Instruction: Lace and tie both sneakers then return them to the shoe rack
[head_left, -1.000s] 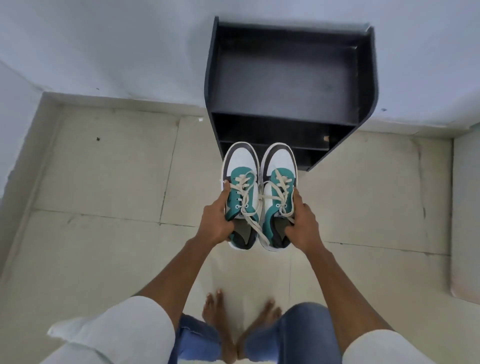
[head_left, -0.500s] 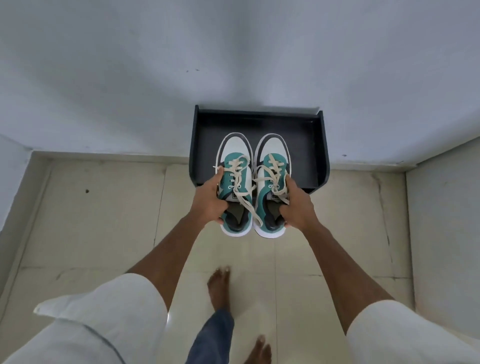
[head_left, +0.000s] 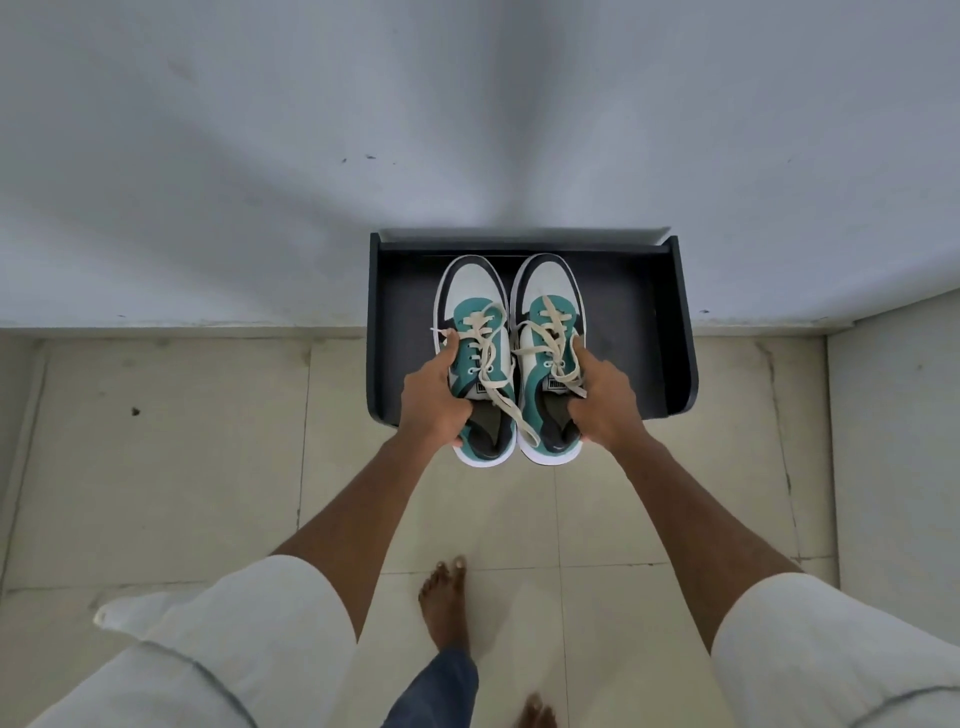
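Left sneaker (head_left: 480, 358): a teal, white and dark shoe, held from its outer side, toe pointed away from the person and toward the wall.
Right sneaker (head_left: 549, 358): the matching shoe, held just beside the left one, the two soles' inner edges close together or touching; which cannot be told.
Left hand (head_left: 434, 397): closed around the heel half of the left sneaker, the thumb laid along the outer edge near the eyelets and the fingers wrapped beneath, out of sight.
Right hand (head_left: 605, 402): clamped on the heel half of the right sneaker, the thumb pressed against the upper near the lace, one finger hooked over the collar by the tongue.
Position relative to grip: the toe halves are seen projecting forward past both hands; the heels are seen just behind the knuckles, toward the person.
Laces (head_left: 493, 364): cream-coloured, threaded through the eyelets of both shoes, with loose ends trailing back across the tongues toward the heels.
Shoe rack (head_left: 654, 332): a dark unit set against the pale wall (head_left: 467, 130); the sneakers' toes are seen over its top shelf, the heels over the floor. Whether the soles rest on the shelf cannot be told.
Floor (head_left: 182, 441): pale tiles, on which a bare foot (head_left: 447, 608) is placed behind the shoes.
Sleeves (head_left: 208, 649): white, rolled above the forearms.
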